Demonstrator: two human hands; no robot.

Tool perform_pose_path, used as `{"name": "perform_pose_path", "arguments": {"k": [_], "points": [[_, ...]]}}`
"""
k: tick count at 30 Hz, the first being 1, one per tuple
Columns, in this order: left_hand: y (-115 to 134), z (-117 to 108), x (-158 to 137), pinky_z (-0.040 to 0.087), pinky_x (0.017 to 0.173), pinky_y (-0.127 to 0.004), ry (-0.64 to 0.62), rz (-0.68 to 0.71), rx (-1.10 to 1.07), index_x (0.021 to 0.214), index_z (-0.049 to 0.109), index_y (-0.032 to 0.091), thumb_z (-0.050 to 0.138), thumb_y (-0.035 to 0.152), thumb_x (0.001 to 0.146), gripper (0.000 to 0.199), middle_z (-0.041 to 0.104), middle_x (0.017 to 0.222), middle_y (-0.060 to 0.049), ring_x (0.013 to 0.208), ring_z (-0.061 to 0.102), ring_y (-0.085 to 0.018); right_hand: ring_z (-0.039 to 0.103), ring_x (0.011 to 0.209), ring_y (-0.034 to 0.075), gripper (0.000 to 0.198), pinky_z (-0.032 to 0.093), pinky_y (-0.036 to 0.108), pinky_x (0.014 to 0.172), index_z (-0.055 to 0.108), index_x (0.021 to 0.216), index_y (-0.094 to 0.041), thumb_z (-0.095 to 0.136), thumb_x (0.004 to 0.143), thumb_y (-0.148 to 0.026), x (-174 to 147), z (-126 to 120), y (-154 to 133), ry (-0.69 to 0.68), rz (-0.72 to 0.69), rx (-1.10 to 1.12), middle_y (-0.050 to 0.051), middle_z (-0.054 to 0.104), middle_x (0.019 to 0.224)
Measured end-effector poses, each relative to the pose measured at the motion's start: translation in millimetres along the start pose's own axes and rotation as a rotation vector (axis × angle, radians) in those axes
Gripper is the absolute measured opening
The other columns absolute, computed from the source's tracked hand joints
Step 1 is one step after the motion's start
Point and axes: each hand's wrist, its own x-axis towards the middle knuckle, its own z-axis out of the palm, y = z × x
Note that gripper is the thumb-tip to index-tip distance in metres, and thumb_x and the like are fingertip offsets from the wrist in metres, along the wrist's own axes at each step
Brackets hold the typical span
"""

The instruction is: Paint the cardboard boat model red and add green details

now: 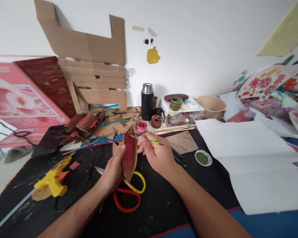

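Observation:
My left hand (115, 168) grips a small boat-shaped cardboard piece (129, 155) by its left side, holding it upright above the black table mat. Its inside is painted dark red, while the edges show bare brown cardboard. In my right hand (154, 152) is a thin green paintbrush (156, 142), its tip at the upper inside of the cardboard boat. Just behind stands an open jar of red paint (142, 126), and beside it a brown paint jar (156, 121). Scissors with one red and one yellow handle (127, 209) lie under the boat, partly hidden by it and my left hand.
A yellow glue gun (55, 178) with a cord lies at left. Cardboard scraps and a black thermos (147, 102) stand along the wall. To the right are a lid of green paint (203, 158), corrugated cardboard (185, 142) and white paper (263, 178).

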Motion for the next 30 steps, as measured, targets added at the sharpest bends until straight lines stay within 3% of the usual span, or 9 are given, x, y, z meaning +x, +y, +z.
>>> {"name": "perform_pose_path", "arguments": {"k": [5,11,17,24,30], "points": [[-1,-1,0,0.035,0.133,-0.049,-0.023,0.005,0.009,0.138,0.080,0.022,0.071,0.061,0.098,0.056,0.077,0.148,-0.010,0.153,0.058,-0.036,0.076,0.066,0.016,0.036,0.057,0.024,0.067,0.066,0.090,-0.024,0.046,0.117,-0.040,0,0,-2,-0.019,-0.017,-0.014,0.001,0.075,0.072],[-2,0,0,0.037,0.132,-0.050,0.027,0.015,0.005,0.143,0.078,0.025,0.069,0.061,0.099,0.058,0.079,0.145,-0.008,0.153,0.057,-0.036,0.074,0.060,0.017,0.040,0.056,0.025,0.064,0.062,0.088,-0.025,0.043,0.117,-0.045,4,-4,4,0.050,0.089,-0.099,-0.001,0.070,0.063],[3,4,-3,0.038,0.132,-0.052,-0.005,-0.105,-0.133,0.143,0.076,0.020,0.078,0.061,0.093,0.065,0.077,0.147,-0.012,0.150,0.060,-0.038,0.077,0.066,0.017,0.042,0.059,0.025,0.063,0.064,0.091,-0.024,0.044,0.117,-0.050,1,-1,5,0.037,0.074,-0.007,0.001,0.075,0.070],[6,4,-6,0.053,0.120,-0.053,0.003,-0.194,-0.176,0.133,0.082,0.017,0.080,0.056,0.092,0.057,0.085,0.128,-0.013,0.138,0.070,-0.041,0.077,0.064,0.017,0.049,0.061,0.025,0.057,0.069,0.092,-0.024,0.045,0.116,-0.060,4,-4,4,0.127,0.125,0.114,0.003,0.077,0.072],[9,6,-6,0.056,0.117,-0.050,0.017,-0.203,-0.203,0.131,0.082,0.017,0.082,0.054,0.089,0.056,0.086,0.127,-0.013,0.138,0.070,-0.041,0.078,0.066,0.017,0.049,0.061,0.023,0.055,0.070,0.092,-0.023,0.049,0.114,-0.062,5,-3,3,0.184,0.128,0.178,0.003,0.078,0.074]]}}
